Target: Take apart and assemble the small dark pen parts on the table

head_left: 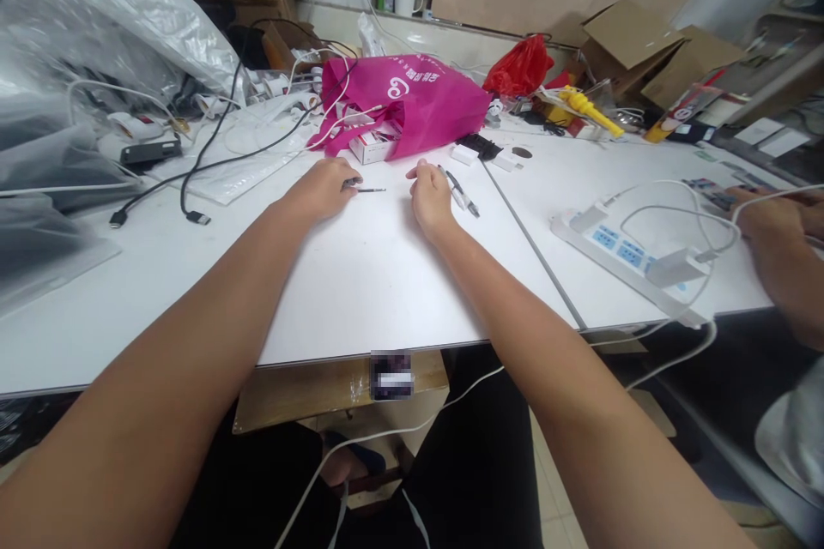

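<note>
A cardboard box sits below the near edge of the white table. Over the tabletop, the left hand has its fingers closed on a slim dark piece, its thin end pointing rightward. The right hand is curled (whether around anything, I cannot tell), with pens just beside it. Beyond lies a magenta bag.

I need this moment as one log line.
left hand: touching thin dark rod | right hand: beside black pen-shaped item | beyond: magenta fabric bag
</note>
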{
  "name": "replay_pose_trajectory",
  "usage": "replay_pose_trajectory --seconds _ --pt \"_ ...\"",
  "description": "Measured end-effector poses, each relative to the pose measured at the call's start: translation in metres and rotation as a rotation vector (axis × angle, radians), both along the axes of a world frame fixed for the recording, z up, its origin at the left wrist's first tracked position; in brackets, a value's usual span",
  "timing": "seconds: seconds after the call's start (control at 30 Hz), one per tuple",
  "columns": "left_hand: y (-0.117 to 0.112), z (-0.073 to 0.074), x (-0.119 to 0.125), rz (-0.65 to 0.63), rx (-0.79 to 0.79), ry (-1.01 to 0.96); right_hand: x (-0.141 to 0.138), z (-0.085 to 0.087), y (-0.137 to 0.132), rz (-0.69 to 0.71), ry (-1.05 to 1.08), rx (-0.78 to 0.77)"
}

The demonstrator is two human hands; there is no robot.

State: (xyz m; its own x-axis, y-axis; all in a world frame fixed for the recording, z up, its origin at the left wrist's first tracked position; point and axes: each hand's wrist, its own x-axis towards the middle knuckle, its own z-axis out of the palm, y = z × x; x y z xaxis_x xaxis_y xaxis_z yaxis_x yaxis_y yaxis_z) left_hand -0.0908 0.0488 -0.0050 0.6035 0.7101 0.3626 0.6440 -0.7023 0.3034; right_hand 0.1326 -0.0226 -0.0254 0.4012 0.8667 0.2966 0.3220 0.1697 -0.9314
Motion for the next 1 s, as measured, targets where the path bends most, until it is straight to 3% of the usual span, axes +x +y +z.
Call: replay_pose_trajectory --seconds 0.27,0.63,1.0 --pt "0.003 0.006 -0.017 0.106 0.000 -0.030 -0.002 0.002 -0.002 -0.010 -0.004 -0.024" --pt "0.020 -0.014 -0.025 0.210 0.054 -0.079 -0.004 0.005 -0.005 0.004 0.073 -0.041" --pt "0.017 -0.015 -0.026 0.300 0.060 -0.145 -0.003 0.004 -0.005 0.011 0.110 0.003"
